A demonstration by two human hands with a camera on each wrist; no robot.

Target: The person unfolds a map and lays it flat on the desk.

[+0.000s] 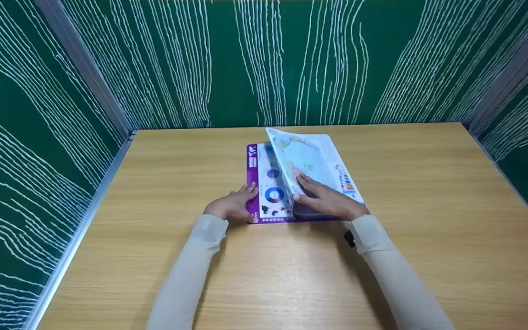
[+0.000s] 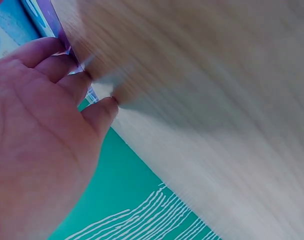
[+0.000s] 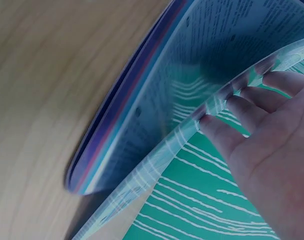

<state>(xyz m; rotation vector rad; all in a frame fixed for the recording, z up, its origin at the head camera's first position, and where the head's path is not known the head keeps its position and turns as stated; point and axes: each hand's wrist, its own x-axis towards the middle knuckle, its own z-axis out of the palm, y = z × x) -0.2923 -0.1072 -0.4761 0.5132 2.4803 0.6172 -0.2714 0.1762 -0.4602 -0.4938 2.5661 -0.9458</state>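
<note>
Left hand (image 1: pixel 235 205) steadies booklet (image 1: pixel 271 192) — right hand (image 1: pixel 326 200) lifts its page (image 1: pixel 307 158)

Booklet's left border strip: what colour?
Purple, clearest in the head view, on the booklet under the left hand.

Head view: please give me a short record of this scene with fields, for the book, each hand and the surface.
book: glossy picture book lying open on the table, purple border at its left edge
lifted page: map page raised and curved
left hand: left hand rests on the book's left edge
right hand: right hand holds the lifted page at its lower edge
surface: wooden table
surroundings: green panels with white lines
</note>
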